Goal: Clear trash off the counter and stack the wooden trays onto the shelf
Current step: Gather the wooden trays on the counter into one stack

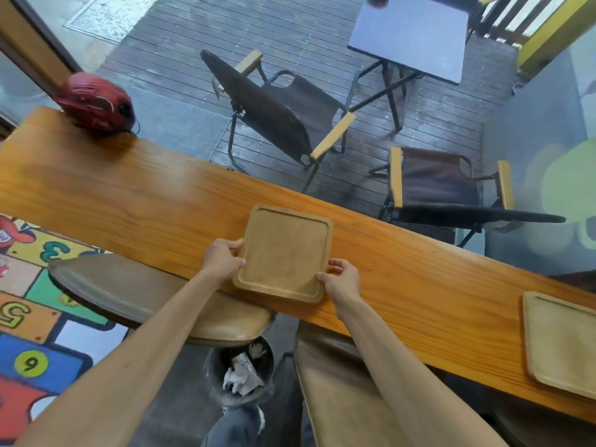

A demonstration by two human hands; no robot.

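As it lies on the counter (135, 191), wooden tray (285, 253) gripped between left hand (222, 258), right hand (342, 279).

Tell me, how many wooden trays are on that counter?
2. One wooden tray sits mid-counter, gripped by the left hand and right hand; a second tray lies at the right edge, partly cut off.

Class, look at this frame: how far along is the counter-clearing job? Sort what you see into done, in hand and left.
Done: no trash shows on the counter; crumpled paper lies in the bin below. In hand: the left hand and right hand grip opposite edges of a wooden tray at the counter's near edge. Left: a second tray lies at the right. No shelf is in view, so nothing looks stacked yet.
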